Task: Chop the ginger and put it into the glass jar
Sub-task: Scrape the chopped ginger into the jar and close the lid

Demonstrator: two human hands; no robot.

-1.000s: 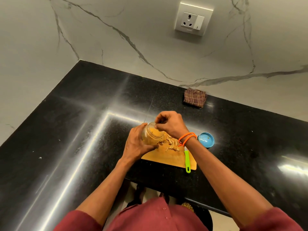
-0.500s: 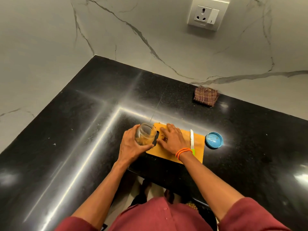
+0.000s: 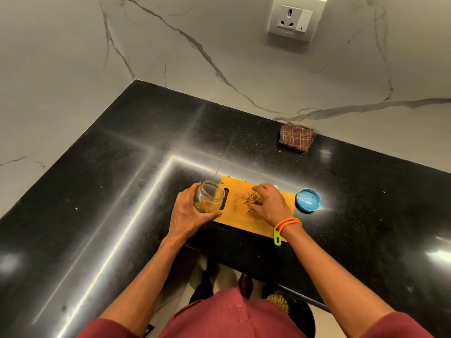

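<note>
One head-worn view — looking steeply down and forward at the countertop (image 3: 122, 191) corner, wide and close.

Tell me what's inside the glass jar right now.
The glass jar holds some chopped ginger near its bottom; its mouth is open. The left hand wraps the lower side, so how much is in there is hidden.

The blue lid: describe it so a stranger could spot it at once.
Start at the black stone countertop and find the wooden chopping board near its front edge. Just off the board's right end lies the small round blue lid, open side up. It is the only blue thing there, unlike the brown checked cloth by the wall.
</note>
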